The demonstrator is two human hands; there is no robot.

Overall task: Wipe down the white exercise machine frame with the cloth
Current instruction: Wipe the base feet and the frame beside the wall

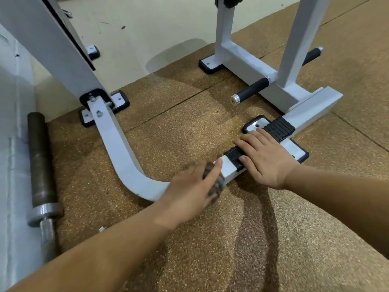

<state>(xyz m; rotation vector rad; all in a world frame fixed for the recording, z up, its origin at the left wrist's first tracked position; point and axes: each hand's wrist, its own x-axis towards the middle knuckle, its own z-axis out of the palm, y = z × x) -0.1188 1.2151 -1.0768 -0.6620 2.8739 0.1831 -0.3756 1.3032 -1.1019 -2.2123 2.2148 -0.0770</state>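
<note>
A white curved frame bar (117, 144) of the exercise machine runs along the floor from a bolted foot at the left to a black rubber pad at the right. My left hand (189, 192) grips a small dark mottled cloth (214, 184) and presses it against the bar's lower bend; the hand is blurred. My right hand (263, 157) lies flat, fingers straight, on the black rubber pad (233, 153) and the bar beside it. More white frame (248, 62) with uprights stands behind.
A rusty barbell (40, 161) lies on the floor along the left wall. Two black-gripped pegs (250, 91) stick out from the rear frame. Black-edged foot plates (210, 64) sit on the speckled brown rubber floor. A pale wall stands behind.
</note>
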